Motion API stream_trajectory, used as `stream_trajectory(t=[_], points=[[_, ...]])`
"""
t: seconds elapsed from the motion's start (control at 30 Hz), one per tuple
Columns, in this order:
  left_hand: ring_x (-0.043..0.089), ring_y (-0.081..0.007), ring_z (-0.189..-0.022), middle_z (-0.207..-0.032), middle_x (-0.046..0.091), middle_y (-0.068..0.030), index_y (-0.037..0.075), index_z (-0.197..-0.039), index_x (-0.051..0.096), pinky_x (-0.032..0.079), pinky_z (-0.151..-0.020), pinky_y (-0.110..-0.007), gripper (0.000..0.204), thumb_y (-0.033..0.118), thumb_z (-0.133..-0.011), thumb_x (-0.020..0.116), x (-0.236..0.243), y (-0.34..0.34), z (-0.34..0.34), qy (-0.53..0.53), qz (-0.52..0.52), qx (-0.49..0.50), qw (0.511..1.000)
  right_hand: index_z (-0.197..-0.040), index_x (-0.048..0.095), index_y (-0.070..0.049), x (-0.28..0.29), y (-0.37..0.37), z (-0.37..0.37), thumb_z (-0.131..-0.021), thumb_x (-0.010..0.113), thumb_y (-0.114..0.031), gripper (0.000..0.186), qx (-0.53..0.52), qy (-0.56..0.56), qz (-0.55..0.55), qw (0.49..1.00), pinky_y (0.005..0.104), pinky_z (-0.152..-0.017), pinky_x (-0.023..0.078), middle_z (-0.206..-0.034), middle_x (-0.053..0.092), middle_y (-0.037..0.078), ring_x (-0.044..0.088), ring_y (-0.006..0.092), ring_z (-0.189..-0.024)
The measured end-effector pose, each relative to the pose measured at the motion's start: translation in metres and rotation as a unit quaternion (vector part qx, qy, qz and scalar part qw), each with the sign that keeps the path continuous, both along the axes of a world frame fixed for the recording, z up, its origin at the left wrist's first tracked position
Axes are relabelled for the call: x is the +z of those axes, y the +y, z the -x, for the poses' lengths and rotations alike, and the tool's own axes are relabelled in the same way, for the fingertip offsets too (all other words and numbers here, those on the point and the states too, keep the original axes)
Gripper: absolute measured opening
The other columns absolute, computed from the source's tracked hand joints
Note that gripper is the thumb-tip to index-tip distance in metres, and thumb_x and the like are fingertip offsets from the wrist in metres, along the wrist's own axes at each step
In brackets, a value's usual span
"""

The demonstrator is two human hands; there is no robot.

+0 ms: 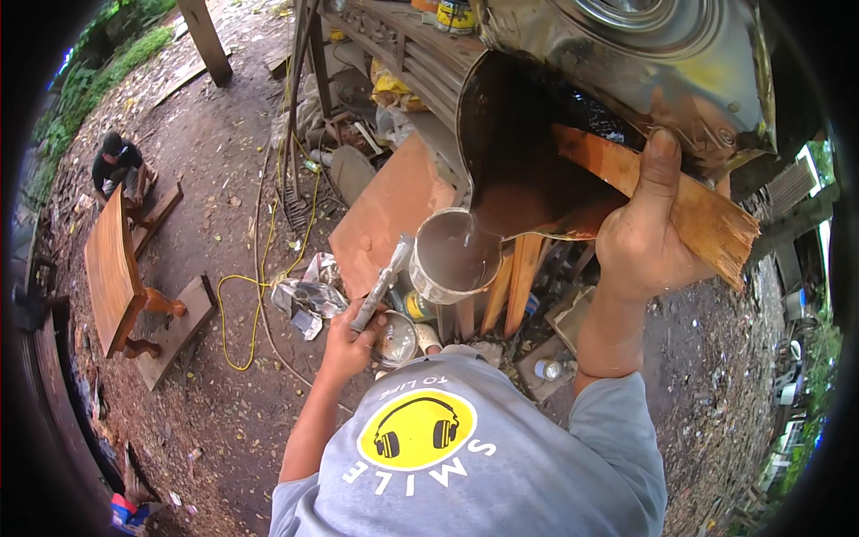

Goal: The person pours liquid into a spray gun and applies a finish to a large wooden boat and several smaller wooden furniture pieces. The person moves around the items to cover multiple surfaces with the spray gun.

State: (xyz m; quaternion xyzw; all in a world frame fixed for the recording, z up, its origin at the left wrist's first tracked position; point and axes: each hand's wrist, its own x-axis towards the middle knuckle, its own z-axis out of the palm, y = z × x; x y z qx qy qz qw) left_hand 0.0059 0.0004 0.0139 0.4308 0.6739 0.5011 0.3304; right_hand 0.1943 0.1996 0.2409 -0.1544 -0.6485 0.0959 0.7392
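My right hand (644, 242) grips a large metal can (626, 45) with a wooden slat (707, 224) across its dark, cut-open mouth. The can is tilted, and a thin stream of clear liquid runs from it into a pale, stained cup (452, 264). My left hand (351, 340) is closed around a grey handle (376, 291) that reaches up beside the cup; whether they are joined I cannot tell. A round tin (394, 345) sits below, close to my left hand.
A wooden rack (412, 54) with tins stands ahead, above a reddish board (385, 197) and loose planks (523, 286). A yellow cord (228, 318) crosses the dirt ground. At left, another person (114, 161) squats behind a wooden bench (116, 277). Crumpled foil (313, 286) lies near the board.
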Motion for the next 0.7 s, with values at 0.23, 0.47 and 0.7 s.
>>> stream_trajectory(t=[0.23,0.47,0.7], points=[[0.067,-0.0208,-0.077,-0.083,0.07,-0.013,0.0,-0.102,0.066,0.051,-0.073,-0.034,0.017,0.007,-0.086,0.066,0.0,-0.006,0.001,-0.005,0.006,0.003,1.0,-0.109,0.062,0.008,-0.001,-0.002,0.001,-0.091,0.069,-0.005,0.024,0.005,0.014,0.004,1.0,0.0229,-0.076,0.051,-0.097,0.07,0.01,0.065,0.0131,-0.084],[0.067,-0.0217,-0.078,-0.084,0.07,-0.0137,0.0,-0.102,0.066,0.051,-0.074,-0.034,0.017,0.007,-0.086,0.066,0.003,-0.012,0.001,-0.007,0.002,0.008,1.0,-0.107,0.062,0.009,0.003,-0.007,0.002,-0.09,0.071,-0.006,0.025,-0.006,0.021,0.007,1.0,0.0235,-0.074,0.051,-0.095,0.07,0.011,0.065,0.0135,-0.082],[0.067,-0.0219,-0.079,-0.086,0.07,-0.0133,0.0,-0.101,0.066,0.05,-0.075,-0.034,0.017,0.008,-0.086,0.066,0.006,-0.02,0.001,-0.01,-0.012,0.012,1.0,-0.101,0.062,0.01,0.005,-0.01,-0.005,-0.086,0.075,-0.008,0.027,-0.144,-0.02,0.0,0.989,0.0262,-0.07,0.051,-0.091,0.068,0.011,0.065,0.0152,-0.077]])
